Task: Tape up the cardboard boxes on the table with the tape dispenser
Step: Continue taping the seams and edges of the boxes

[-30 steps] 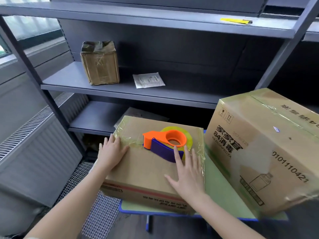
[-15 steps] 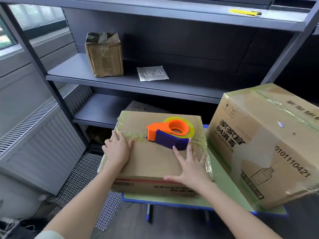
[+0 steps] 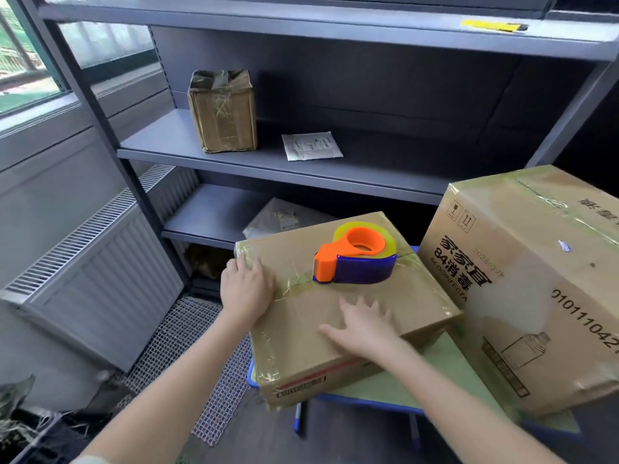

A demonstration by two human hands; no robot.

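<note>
A flat cardboard box (image 3: pixel 402 306) wrapped in yellowish tape lies on the small green table (image 3: pixel 395 383), turned at an angle with its near left corner past the table edge. On its top rests the orange and blue tape dispenser (image 3: pixel 355 259) with a yellow tape roll, held by neither hand. My left hand (image 3: pixel 246 289) lies flat on the box's left edge over a tape strip. Flat on the front of the box top is my right hand (image 3: pixel 363 324), fingers spread. A larger taped box (image 3: pixel 522 283) with printed text stands to the right.
Behind the table stands a grey metal shelf unit (image 3: pixel 301 162) holding a small taped box (image 3: pixel 222 110) and a paper sheet (image 3: pixel 311 146). A yellow object (image 3: pixel 492 25) lies on the upper shelf. A radiator (image 3: pixel 100 272) lines the left wall above a floor mesh grate (image 3: pixel 187 346).
The flat box has turned on the table, its near left corner swinging out toward me. Both hands stayed flat on it, and the dispenser rode along on top.
</note>
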